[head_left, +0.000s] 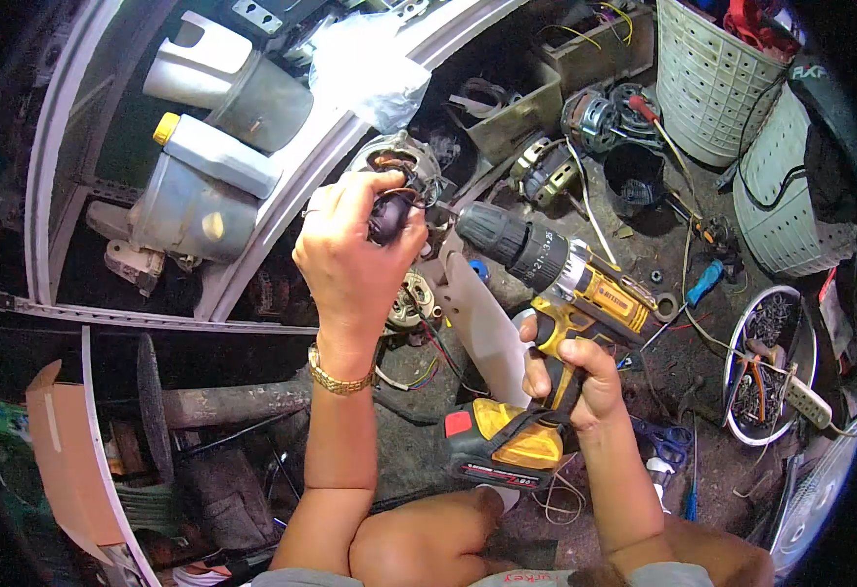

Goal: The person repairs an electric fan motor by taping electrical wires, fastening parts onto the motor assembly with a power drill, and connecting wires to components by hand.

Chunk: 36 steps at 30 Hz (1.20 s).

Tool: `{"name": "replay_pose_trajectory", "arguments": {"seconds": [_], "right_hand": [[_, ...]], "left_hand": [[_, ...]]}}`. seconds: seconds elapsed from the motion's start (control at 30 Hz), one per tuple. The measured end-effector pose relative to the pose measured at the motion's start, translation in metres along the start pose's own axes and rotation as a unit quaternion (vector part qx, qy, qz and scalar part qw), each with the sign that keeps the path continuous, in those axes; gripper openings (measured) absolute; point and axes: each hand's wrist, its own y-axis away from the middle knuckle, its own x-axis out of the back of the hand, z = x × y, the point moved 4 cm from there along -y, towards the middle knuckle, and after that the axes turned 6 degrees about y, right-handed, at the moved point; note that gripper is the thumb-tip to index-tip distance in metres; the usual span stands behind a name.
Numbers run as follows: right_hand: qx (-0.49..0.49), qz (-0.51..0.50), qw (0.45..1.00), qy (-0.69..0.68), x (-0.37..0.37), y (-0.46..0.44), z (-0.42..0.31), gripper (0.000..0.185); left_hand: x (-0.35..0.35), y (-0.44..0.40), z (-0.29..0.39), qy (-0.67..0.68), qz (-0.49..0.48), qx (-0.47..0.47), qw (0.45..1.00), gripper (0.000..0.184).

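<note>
My right hand grips the handle of a yellow and black cordless drill, its battery toward me and its chuck pointing up and left. My left hand, with a gold watch at the wrist, is closed on a dark rounded part. The drill's tip lies close beside this part; I cannot tell whether they touch. Just behind my left fingers is an opened motor with copper windings. Below the chuck, a long pale blade-like panel slants down the floor.
Several motors and cables lie on the floor. White perforated baskets stand at the back right. A bowl of screws and a power strip are at right. A metal-framed shelf with plastic jugs borders the left.
</note>
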Motion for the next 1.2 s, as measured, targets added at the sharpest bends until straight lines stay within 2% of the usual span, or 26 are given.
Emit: {"name": "replay_pose_trajectory", "arguments": {"seconds": [0.4,0.5,0.93,1.0,1.07,1.2], "right_hand": [[-0.007,-0.032,0.998,-0.046,-0.004,-0.002,0.011,0.048],[-0.006,-0.033,0.995,-0.09,-0.009,-0.002,0.013,0.043],[-0.015,-0.028,0.986,-0.166,-0.016,-0.003,0.048,0.05],[-0.008,-0.027,0.985,-0.167,-0.023,-0.002,0.048,0.048],[0.002,0.003,0.995,-0.098,-0.027,-0.001,0.048,0.038],[0.0,0.031,0.997,-0.071,-0.03,-0.001,0.044,0.036]], "left_hand": [[0.0,-0.001,0.005,0.0,0.003,-0.023,1.0,0.031],[0.0,0.0,0.005,-0.001,-0.001,-0.014,1.0,0.031],[-0.002,0.005,0.004,0.007,0.009,-0.003,1.0,0.029],[-0.001,0.005,0.002,0.023,0.011,-0.007,1.0,0.028],[-0.001,0.005,0.002,0.018,0.013,-0.01,1.0,0.028],[0.001,0.005,0.004,0.019,0.013,-0.005,1.0,0.025]]}}
